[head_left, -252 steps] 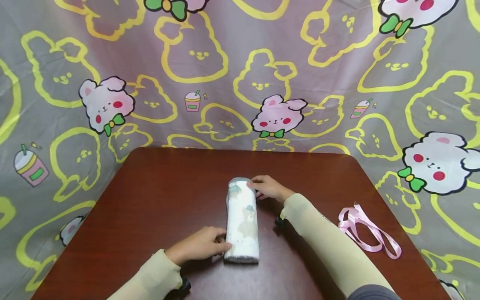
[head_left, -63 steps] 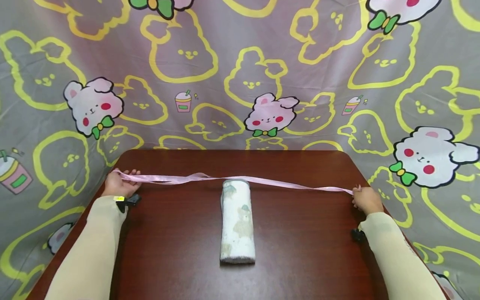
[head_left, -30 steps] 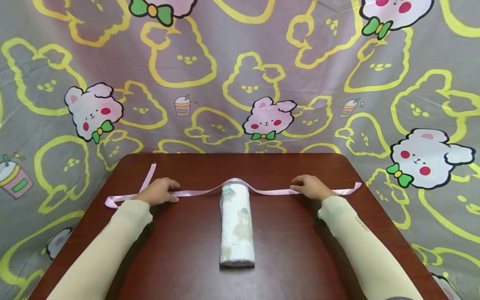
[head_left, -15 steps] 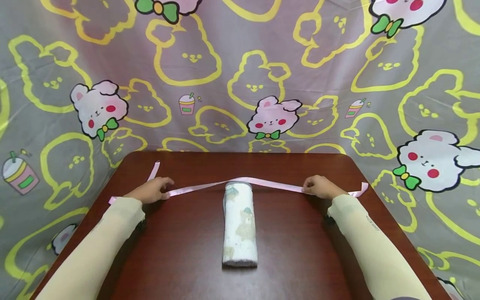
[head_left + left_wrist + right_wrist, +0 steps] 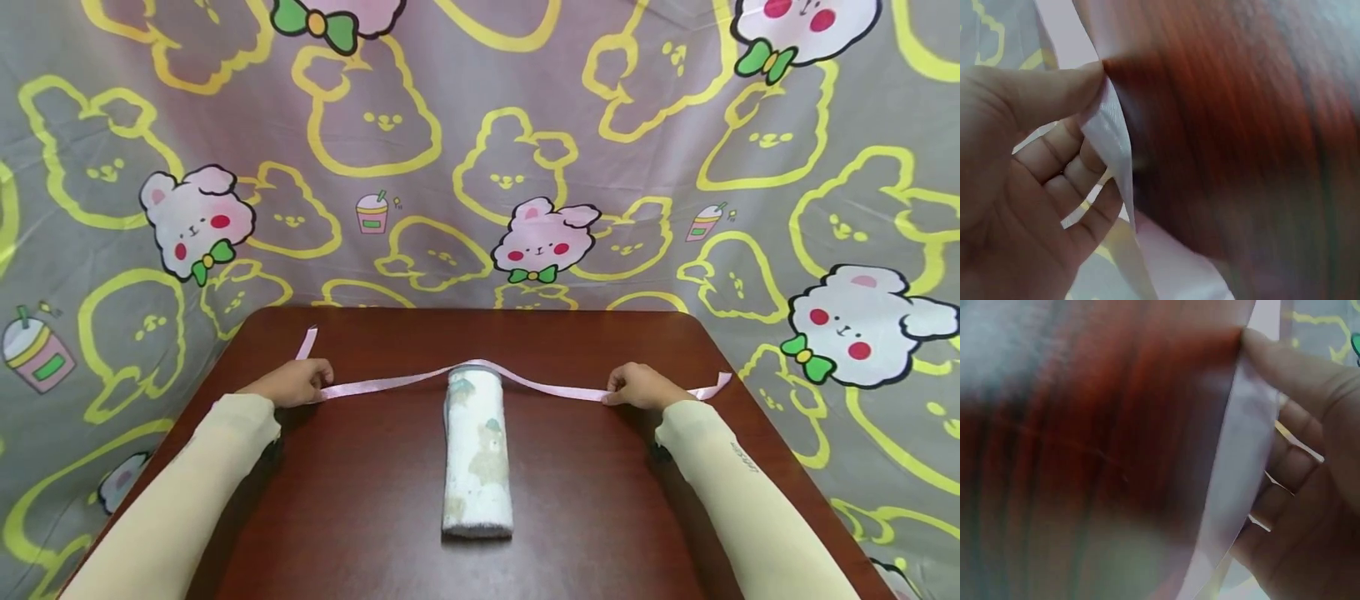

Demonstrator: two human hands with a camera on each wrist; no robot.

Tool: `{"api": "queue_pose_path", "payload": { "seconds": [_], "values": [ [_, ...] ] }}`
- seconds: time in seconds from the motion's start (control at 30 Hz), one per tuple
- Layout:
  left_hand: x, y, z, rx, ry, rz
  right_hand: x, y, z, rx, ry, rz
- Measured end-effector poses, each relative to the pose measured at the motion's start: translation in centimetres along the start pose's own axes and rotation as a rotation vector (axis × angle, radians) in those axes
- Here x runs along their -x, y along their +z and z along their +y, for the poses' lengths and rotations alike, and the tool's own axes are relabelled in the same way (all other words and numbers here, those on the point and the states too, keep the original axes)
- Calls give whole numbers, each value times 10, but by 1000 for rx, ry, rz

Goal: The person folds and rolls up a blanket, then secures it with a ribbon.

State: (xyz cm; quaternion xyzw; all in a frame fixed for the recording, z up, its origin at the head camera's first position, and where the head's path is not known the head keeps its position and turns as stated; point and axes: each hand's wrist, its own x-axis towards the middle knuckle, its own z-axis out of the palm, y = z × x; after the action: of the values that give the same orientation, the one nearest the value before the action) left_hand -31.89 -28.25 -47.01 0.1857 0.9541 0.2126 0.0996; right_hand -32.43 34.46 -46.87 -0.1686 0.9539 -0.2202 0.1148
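Note:
A rolled white towel (image 5: 477,458) with bear prints lies lengthwise on the table in the head view. Across its far end runs a pink ribbon (image 5: 382,384), arching over or just behind the roll; I cannot tell which. My left hand (image 5: 294,383) pinches the ribbon left of the towel, thumb against fingers, and the left wrist view shows the ribbon (image 5: 1110,128) under the thumb. To the right of the towel, my right hand (image 5: 643,386) pinches the same ribbon, seen also as a pale band (image 5: 1229,456) in the right wrist view. Neither hand touches the towel.
The brown wooden table (image 5: 375,467) has rounded far corners. A printed curtain (image 5: 420,167) hangs behind it and at both sides. One loose ribbon end (image 5: 307,342) lies beyond the left hand, another (image 5: 712,388) beyond the right.
Earlier both hands were at the towel, with the ribbon bundled at the right. Then they stretched the ribbon wide across the far end. Since then both hands have come inward and taken hold nearer the towel.

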Motion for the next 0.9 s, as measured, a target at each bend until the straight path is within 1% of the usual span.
{"api": "queue_pose_path", "payload": {
  "seconds": [0.1, 0.23, 0.33, 0.37, 0.47, 0.53, 0.67, 0.77, 0.9],
  "values": [
    [2, -1, -3, -46, -22, 14, 4, -5, 4, -14, 2, 5],
    [5, -3, -6, -230, -38, 78, 7, -14, 14, -94, -2, 13],
    [11, -5, -9, -392, -51, 140, 9, -19, 23, -145, 1, 60],
    [13, -7, -11, -430, -58, 159, 10, -20, 26, -158, 10, 86],
    [18, -10, -20, -500, -70, 223, 13, -22, 32, -182, 43, 154],
    [21, -12, -26, -518, -86, 284, 16, -23, 35, -200, 82, 196],
    [24, -17, -35, -506, -133, 417, 20, -26, 38, -206, 139, 279],
    [25, -19, -35, -469, -175, 492, 21, -27, 39, -189, 158, 340],
    [23, -21, -30, -444, -193, 546, 20, -29, 40, -141, 152, 383]
  ]
}}
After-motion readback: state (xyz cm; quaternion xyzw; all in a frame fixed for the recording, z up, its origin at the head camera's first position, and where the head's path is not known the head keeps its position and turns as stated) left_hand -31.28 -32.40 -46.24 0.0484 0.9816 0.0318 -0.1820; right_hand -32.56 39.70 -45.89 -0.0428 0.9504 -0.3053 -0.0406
